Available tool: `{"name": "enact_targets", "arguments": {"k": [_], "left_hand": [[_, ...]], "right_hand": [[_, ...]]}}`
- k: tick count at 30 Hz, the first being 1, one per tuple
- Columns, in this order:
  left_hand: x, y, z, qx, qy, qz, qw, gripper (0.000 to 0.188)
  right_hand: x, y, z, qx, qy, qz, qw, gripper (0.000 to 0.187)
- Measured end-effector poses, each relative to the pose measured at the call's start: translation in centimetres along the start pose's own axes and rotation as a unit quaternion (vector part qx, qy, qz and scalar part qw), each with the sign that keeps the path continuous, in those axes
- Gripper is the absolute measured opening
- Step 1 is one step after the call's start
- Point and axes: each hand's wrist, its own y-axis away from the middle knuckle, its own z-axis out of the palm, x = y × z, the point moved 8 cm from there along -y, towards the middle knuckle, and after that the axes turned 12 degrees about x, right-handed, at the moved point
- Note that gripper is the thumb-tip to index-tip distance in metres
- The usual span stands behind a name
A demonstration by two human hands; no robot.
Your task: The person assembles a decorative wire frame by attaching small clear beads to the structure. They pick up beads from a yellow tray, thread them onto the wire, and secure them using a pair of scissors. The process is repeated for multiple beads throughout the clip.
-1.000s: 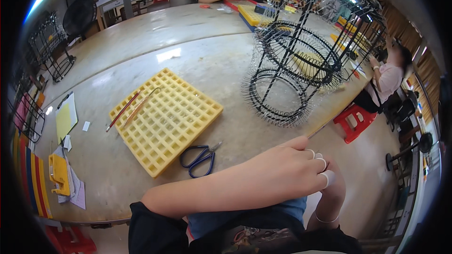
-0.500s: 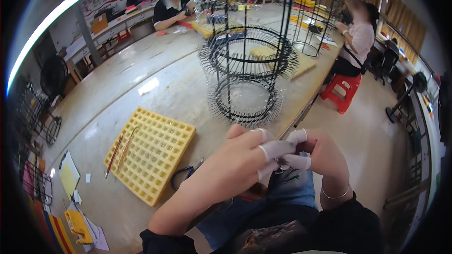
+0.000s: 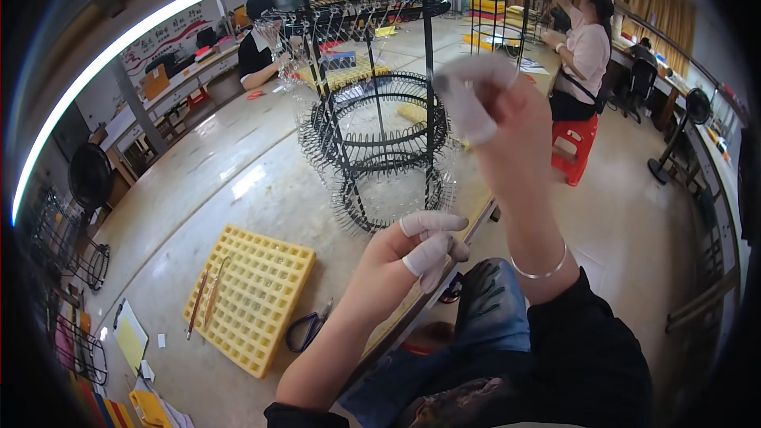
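- Landmark for all places: wire rack (image 3: 372, 111), black, tiered, rings of hooks, standing on the table (image 3: 238, 182)
- Nearest: left hand (image 3: 412, 257), short of the rack's bottom ring, over the table edge; white cots on its fingertips (image 3: 428, 252); fingers curled close together, nothing visible between them; cannot tell whether they pinch anything
- Change: half a second ago both hands were joined low, below the rack, cotted fingertips touching; now they are apart; the left has stayed low, the view has tipped upward
- right hand (image 3: 499, 111): now lifted well above the left, level with the rack's middle tier and just right of it in the picture; motion-blurred; cotted fingers bunched; grip contents not legible, cannot tell; thin bracelet (image 3: 539, 269) on the wrist
- Judgement: finger-to-finger handling looks finished; attention now goes to the rack, which neither hand touches
- Left of the rack's base, on the table: scissors (image 3: 305, 331) at the near edge; beside them a yellow grid tray (image 3: 250, 297) with two thin sticks (image 3: 204, 301) lying on it; all in the same places as a second ago
- Right of the rack, beyond the table: a person in a pink top (image 3: 587, 47) seated on a red stool (image 3: 575, 150)
- Behind the rack, far side: a person in a black top (image 3: 258, 40) at another bench
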Motion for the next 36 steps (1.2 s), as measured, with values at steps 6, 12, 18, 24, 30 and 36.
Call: {"name": "enact_targets", "arguments": {"k": [6,12,18,24,30,36], "left_hand": [[0.6,-2.4,0.3,0.068,0.028,0.059,0.996,0.029],[1.6,-1.9,-0.5,0.107,-0.034,0.106,0.988,0.03],[2.3,-1.6,-0.8,0.104,-0.053,0.135,0.984,0.033],[3.0,-1.3,-2.3,0.165,-0.09,0.163,0.969,0.031],[3.8,-1.7,-5.8,0.253,-0.161,0.197,0.933,0.011],[5.6,-1.1,-8.1,0.373,-0.313,0.328,0.81,0.008]], "right_hand": [[-2.7,-4.6,0.2,0.196,0.098,-0.315,0.924,0.01],[-2.7,-5.1,1.3,0.196,0.082,-0.354,0.911,0.011],[-2.3,-5.4,2.0,0.196,0.107,-0.346,0.911,0.012],[-0.2,-5.6,2.0,0.176,0.092,-0.23,0.953,0.015],[3.5,-3.9,3.4,0.102,-0.108,0.076,0.986,0.021],[5.4,0.8,3.0,-0.024,0.048,-0.109,0.993,0.011]]}}
